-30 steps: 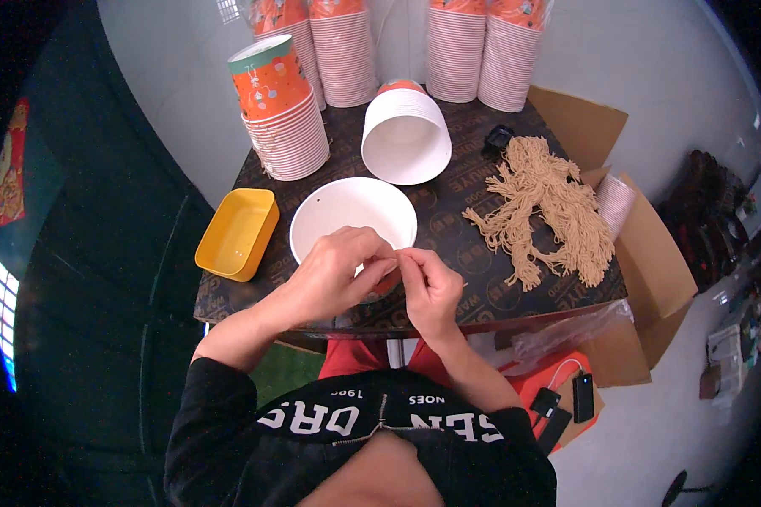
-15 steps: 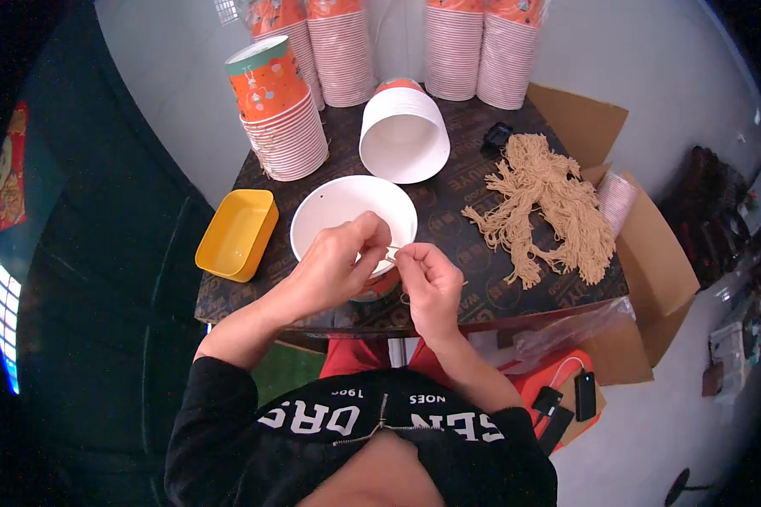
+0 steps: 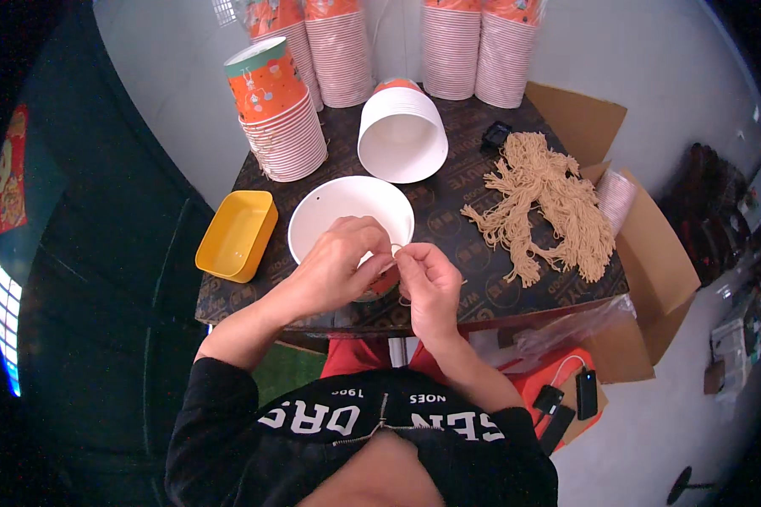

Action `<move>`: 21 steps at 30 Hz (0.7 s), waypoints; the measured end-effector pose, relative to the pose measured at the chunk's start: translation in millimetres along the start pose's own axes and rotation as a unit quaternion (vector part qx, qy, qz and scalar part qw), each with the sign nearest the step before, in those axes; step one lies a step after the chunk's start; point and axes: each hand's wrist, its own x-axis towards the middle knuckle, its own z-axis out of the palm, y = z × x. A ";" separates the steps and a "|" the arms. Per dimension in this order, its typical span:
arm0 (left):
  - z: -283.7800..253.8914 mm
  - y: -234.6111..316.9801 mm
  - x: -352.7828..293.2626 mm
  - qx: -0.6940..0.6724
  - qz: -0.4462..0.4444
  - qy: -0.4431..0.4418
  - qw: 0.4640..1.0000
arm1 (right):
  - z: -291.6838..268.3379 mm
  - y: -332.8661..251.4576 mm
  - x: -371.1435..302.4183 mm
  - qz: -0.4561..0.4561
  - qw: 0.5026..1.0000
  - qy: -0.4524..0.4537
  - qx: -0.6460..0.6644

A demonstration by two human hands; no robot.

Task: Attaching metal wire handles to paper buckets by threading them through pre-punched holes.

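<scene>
A white-lined paper bucket [image 3: 325,215] stands near the front of the table, with a small punched hole in its far left wall. Over its near right rim, my left hand [image 3: 340,264] has thumb and fingers pinched around a thin tan cord [image 3: 396,247]. My right hand [image 3: 432,283] pinches the same cord just to the right, and a loop of it shows between the fingertips. Orange print on the bucket's outside peeks out below the hands. My fingers cover that part of the rim, so I cannot see whether the cord passes through a hole.
A tan cord bundle [image 3: 558,203] lies on the right of the dark table [image 3: 448,220]. To the left are a yellow tray [image 3: 249,215] and a bucket stack [image 3: 283,131]. Another stack [image 3: 402,139] lies sideways behind. A cardboard box [image 3: 651,270] stands beside the table.
My left fingers have curled lower and the hand has turned slightly. The cord between the fingertips now bends up into a small loop. My right hand has barely shifted.
</scene>
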 end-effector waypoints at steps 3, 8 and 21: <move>0.0 -2.7 -1.4 -0.001 -0.001 0.002 1.000 | -3.5 -1.7 -1.5 -0.065 0.997 0.040 -0.034; -3.5 -1.6 -3.1 0.001 -0.015 -0.018 1.000 | -30.1 -1.0 -1.7 -0.110 0.984 0.102 -0.093; -4.4 -0.3 -6.1 0.003 -0.044 -0.031 0.999 | -62.9 2.9 -6.0 -0.108 0.972 0.159 -0.138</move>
